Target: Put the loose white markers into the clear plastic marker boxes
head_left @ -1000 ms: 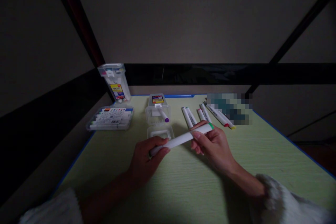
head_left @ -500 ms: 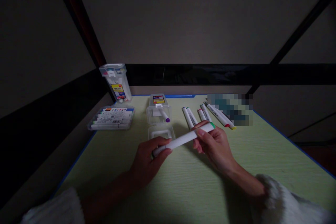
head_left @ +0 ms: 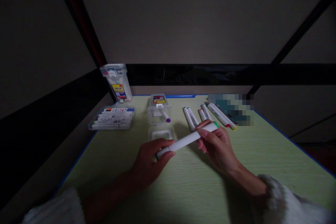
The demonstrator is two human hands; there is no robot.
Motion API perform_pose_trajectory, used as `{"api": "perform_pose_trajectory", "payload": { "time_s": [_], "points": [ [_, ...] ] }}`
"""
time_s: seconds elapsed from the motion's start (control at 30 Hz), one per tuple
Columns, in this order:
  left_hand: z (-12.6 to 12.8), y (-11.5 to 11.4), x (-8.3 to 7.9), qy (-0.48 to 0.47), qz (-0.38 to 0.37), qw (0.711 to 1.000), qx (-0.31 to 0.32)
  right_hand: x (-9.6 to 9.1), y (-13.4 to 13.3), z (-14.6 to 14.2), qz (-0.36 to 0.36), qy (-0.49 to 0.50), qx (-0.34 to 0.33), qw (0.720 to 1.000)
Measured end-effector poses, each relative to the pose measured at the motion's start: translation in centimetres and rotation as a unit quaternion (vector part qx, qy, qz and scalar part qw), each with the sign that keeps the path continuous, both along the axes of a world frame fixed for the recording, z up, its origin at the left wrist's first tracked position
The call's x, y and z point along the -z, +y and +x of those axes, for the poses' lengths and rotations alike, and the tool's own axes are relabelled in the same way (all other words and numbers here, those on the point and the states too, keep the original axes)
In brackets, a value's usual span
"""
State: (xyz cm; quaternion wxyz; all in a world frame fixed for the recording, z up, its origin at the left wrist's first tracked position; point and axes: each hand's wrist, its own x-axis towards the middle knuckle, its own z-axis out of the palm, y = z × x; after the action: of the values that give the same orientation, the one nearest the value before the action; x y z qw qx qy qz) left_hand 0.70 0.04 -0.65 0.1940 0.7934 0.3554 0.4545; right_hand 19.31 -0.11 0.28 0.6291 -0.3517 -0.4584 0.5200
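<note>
Between both hands I hold a white marker (head_left: 185,140) with green ends, tilted up to the right above the table. My left hand (head_left: 149,162) pinches its lower left end between thumb and fingers. My right hand (head_left: 216,143) grips it near the upper right end, thumb on top. Just behind the marker stands an open clear plastic case (head_left: 159,110), its lid (head_left: 160,133) folded down toward me. A marker with a purple end (head_left: 165,116) sticks out of the case. Several white markers (head_left: 191,117) lie on the table beyond my right hand.
On the left, a clear case full of markers (head_left: 111,119) lies flat, and behind it a taller clear case (head_left: 118,84) stands upright. Markers with red and yellow ends (head_left: 220,115) lie at the right beside a blurred dark patch. The pale green table (head_left: 262,147) has blue edging.
My hands and the green-ended marker have shifted very slightly to the right. Both hands keep their hold, and the other things stay in place.
</note>
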Motion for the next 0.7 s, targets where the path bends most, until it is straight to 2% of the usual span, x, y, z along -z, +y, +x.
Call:
{"api": "perform_pose_trajectory", "payload": {
  "time_s": [0.17,0.47,0.6,0.7],
  "points": [
    [-0.23,0.15,0.29,0.023,0.054,0.998,-0.012,0.08,-0.15,0.02,0.001,-0.001,-0.009,1.0],
    [-0.65,0.47,0.32,0.076,0.125,0.989,0.017,-0.04,-0.25,0.08,0.002,0.001,-0.005,1.0],
    [-0.72,0.55,0.44,0.113,0.192,0.974,0.029,0.11,-0.23,0.12,0.01,0.002,-0.01,1.0],
    [-0.69,0.61,0.29,0.144,0.235,0.961,0.011,0.15,-0.26,0.1,0.018,-0.003,-0.013,1.0]
  ]
}}
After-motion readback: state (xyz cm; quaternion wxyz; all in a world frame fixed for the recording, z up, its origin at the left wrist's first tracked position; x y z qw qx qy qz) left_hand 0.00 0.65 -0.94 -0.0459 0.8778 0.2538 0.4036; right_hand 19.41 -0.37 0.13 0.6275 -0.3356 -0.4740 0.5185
